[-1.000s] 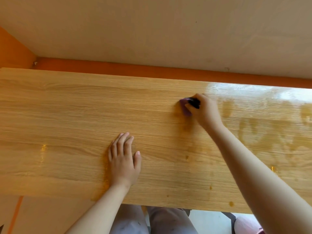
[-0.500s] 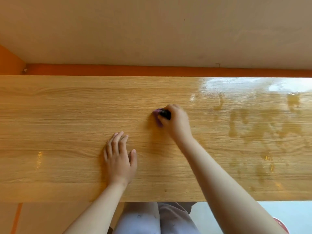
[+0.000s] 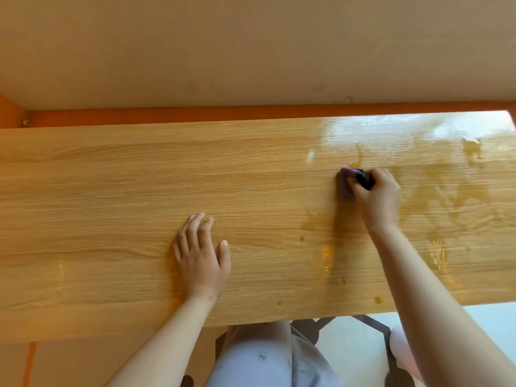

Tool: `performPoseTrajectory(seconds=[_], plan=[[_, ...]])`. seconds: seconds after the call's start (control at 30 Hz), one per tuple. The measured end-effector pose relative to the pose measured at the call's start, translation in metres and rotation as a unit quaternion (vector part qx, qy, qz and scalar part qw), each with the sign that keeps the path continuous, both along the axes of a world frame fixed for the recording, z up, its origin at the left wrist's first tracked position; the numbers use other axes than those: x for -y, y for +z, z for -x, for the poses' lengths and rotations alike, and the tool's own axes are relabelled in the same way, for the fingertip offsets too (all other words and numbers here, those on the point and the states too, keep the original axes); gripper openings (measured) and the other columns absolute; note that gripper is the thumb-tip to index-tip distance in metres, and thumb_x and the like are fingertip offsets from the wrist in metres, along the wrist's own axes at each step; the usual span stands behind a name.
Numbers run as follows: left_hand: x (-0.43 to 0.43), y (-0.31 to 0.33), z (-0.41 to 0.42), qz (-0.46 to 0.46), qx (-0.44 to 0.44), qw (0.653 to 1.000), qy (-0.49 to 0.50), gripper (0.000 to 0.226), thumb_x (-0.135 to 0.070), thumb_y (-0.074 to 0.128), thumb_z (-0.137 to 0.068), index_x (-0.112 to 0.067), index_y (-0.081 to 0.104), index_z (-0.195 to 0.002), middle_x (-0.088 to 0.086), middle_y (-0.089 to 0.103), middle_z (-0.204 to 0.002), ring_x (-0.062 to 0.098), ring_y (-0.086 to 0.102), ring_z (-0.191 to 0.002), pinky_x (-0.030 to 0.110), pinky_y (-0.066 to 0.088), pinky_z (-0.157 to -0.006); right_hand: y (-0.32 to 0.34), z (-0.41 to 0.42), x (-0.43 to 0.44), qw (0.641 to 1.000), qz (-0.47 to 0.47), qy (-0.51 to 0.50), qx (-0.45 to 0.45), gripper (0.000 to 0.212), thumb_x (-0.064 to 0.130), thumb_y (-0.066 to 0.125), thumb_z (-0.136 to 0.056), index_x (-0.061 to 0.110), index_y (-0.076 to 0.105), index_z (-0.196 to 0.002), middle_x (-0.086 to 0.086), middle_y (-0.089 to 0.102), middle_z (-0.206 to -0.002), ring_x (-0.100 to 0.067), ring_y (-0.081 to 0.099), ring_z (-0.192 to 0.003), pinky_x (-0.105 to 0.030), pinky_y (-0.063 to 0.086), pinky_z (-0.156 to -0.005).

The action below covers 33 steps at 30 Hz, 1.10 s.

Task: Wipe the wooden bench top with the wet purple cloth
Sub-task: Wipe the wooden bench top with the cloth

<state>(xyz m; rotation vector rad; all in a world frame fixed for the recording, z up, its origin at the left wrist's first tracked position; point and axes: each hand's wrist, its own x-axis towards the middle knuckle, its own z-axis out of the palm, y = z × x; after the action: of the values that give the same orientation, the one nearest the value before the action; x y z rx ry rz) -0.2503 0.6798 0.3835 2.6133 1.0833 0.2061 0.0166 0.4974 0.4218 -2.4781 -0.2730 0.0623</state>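
Cloth (image 3: 345,182) under right hand's grip (image 3: 375,195)

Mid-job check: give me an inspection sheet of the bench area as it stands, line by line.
Surface: wooden bench top, right part glossy with wet streaks, left part looks matte.
Job's things: purple cloth pressed on the top.
Clutter: nothing seen.
Grippers: right hand closed on the cloth, with something dark also in its grasp; left hand flat on the wood, fingers extended.
Cables: nothing seen.
Surroundings: beige wall, orange strip behind the bench, dark metal frame below.
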Motion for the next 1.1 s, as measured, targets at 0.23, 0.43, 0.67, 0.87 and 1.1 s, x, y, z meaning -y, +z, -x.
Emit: performPoseTrajectory(seconds=[0.23,0.43,0.67,0.87,1.1], plan=[[-0.001,0.001,0.000,-0.007,0.000,1.000,0.000,0.048,-0.033,0.045,-0.084,-0.010,0.050,-0.126,0.008,0.045,-0.141,0.029,0.035,-0.134,0.046,0.026,-0.105,-0.003,0.087,-0.055,0.990,-0.043,0.126,-0.047,0.015,0.019,0.073,-0.076,0.008,0.064,-0.078,0.001,0.052,-0.079,-0.016,0.049,-0.073,-0.021,0.028,-0.063],[0.000,-0.001,0.001,-0.014,0.001,1.000,0.001,0.048,-0.032,0.047,-0.083,-0.010,0.050,-0.127,0.007,0.045,-0.141,0.029,0.036,-0.134,0.047,0.027,-0.105,-0.009,0.137,-0.063,0.977,-0.092,0.158,-0.107,0.012,0.022,0.070,-0.081,0.012,0.064,-0.083,0.005,0.052,-0.081,-0.011,0.051,-0.076,-0.013,0.034,-0.065],[0.000,-0.004,0.001,-0.020,0.011,1.000,-0.001,0.048,-0.031,0.048,-0.084,-0.010,0.050,-0.126,0.007,0.046,-0.141,0.030,0.037,-0.134,0.047,0.027,-0.104,-0.001,0.075,0.022,0.998,-0.044,-0.021,-0.039,0.009,0.010,0.070,-0.079,0.005,0.063,-0.082,-0.007,0.056,-0.081,-0.018,0.050,-0.075,-0.012,0.030,-0.062],[0.000,-0.004,0.001,-0.026,0.008,1.000,-0.005,0.048,-0.032,0.047,-0.085,-0.009,0.050,-0.127,0.008,0.045,-0.141,0.030,0.036,-0.134,0.046,0.026,-0.105,0.003,0.078,0.033,0.995,-0.034,-0.074,-0.051,0.012,0.011,0.070,-0.079,0.004,0.065,-0.087,-0.004,0.056,-0.085,-0.014,0.048,-0.076,-0.012,0.027,-0.063],[0.000,-0.004,0.002,-0.036,0.011,0.999,-0.002,0.049,-0.032,0.048,-0.083,-0.009,0.049,-0.126,0.009,0.045,-0.141,0.032,0.037,-0.132,0.048,0.028,-0.104,-0.003,0.160,-0.030,0.981,-0.125,0.069,-0.133,0.009,0.020,0.071,-0.080,0.013,0.068,-0.085,0.004,0.057,-0.085,-0.007,0.054,-0.078,-0.011,0.037,-0.069]])
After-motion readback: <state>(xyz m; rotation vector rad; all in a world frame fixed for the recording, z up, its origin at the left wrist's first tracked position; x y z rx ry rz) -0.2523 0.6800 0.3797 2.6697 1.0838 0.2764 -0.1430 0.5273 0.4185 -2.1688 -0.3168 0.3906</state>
